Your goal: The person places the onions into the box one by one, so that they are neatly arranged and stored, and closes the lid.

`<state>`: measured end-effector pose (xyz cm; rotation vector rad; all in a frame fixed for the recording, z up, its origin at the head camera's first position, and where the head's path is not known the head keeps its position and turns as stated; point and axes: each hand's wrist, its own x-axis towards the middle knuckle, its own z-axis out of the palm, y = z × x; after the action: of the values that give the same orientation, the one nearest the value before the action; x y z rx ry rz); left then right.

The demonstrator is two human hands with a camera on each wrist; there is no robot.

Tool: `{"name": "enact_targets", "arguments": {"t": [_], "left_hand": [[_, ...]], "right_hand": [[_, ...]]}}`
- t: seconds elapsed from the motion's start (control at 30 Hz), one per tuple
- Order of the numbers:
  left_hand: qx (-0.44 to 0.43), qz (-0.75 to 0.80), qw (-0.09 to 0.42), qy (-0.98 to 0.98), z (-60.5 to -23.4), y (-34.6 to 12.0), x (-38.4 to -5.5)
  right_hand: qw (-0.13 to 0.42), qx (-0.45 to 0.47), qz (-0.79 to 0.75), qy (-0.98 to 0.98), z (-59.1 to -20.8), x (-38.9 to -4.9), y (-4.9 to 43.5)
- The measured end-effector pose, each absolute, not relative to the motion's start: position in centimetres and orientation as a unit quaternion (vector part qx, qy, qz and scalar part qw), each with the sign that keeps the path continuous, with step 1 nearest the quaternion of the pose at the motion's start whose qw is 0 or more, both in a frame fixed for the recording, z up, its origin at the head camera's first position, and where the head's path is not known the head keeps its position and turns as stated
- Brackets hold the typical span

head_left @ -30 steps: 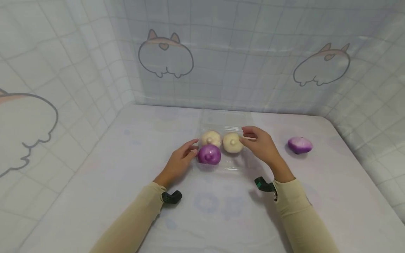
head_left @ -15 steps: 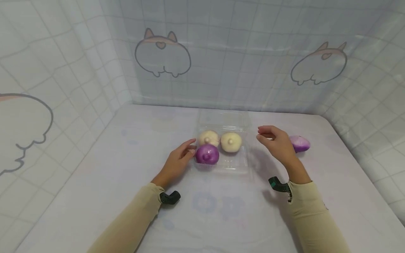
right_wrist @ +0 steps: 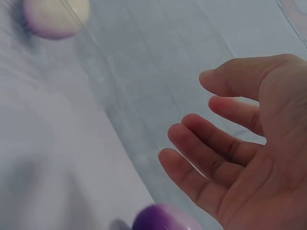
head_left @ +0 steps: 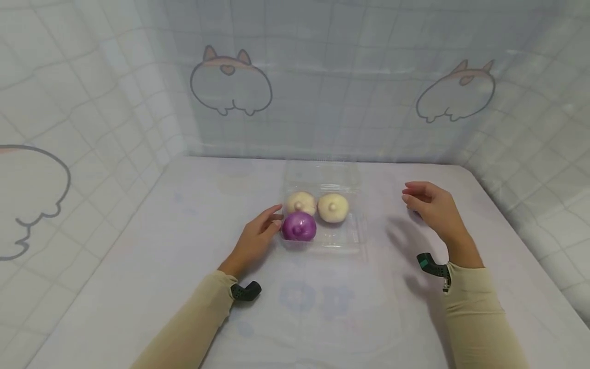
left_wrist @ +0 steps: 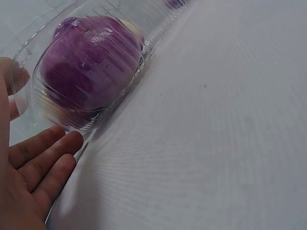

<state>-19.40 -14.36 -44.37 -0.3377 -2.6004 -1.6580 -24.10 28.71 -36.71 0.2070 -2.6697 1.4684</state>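
A purple onion (head_left: 299, 227) sits in the front left of a clear plastic container (head_left: 344, 236). Behind it are two pale onions, one at the left (head_left: 300, 201) and one toward the right (head_left: 334, 207). My left hand (head_left: 254, 237) is at the container's left side, fingers extended; in the left wrist view they lie by the ribbed wall, though contact is unclear. Away to the right, my right hand (head_left: 433, 207) hovers above the table, fingers loosely bent and holding nothing. Below it, in the right wrist view, lies a loose purple-and-white onion (right_wrist: 165, 219), mostly hidden by the hand in the head view.
The container's clear lid (head_left: 321, 174) is folded back toward the rear wall. A white cloth covers the table (head_left: 322, 318). Sheeting with a grid and cartoon animals forms the back wall (head_left: 341, 102) and both sides.
My right hand has left the right pale onion in the container and moved rightward to over the loose onion. The left hand has stayed beside the container.
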Motion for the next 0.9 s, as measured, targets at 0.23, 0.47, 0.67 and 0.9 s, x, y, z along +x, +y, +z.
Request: {"name": "enact_targets", "arguments": {"t": [0.23, 0.47, 0.67, 0.9], "left_hand": [[-0.114, -0.536, 0.016, -0.837, -44.3, -14.4, -19.2], [-0.111, -0.538, 0.016, -0.836, -44.1, -14.4, -19.2], [-0.107, -0.546, 0.011, -0.831, -44.2, -14.3, -19.2], [-0.108, -0.543, 0.009, -0.833, -44.1, -14.5, -19.1]], "right_hand": [[0.056, 0.047, 0.465, -0.883, -36.7, -23.8, 31.2], [0.088, 0.027, 0.461, -0.883, -36.3, -23.6, 33.1], [0.102, 0.012, 0.514, -0.852, -36.5, -23.4, 34.3], [0.105, 0.015, 0.592, -0.799, -36.6, -23.1, 35.3]]}}
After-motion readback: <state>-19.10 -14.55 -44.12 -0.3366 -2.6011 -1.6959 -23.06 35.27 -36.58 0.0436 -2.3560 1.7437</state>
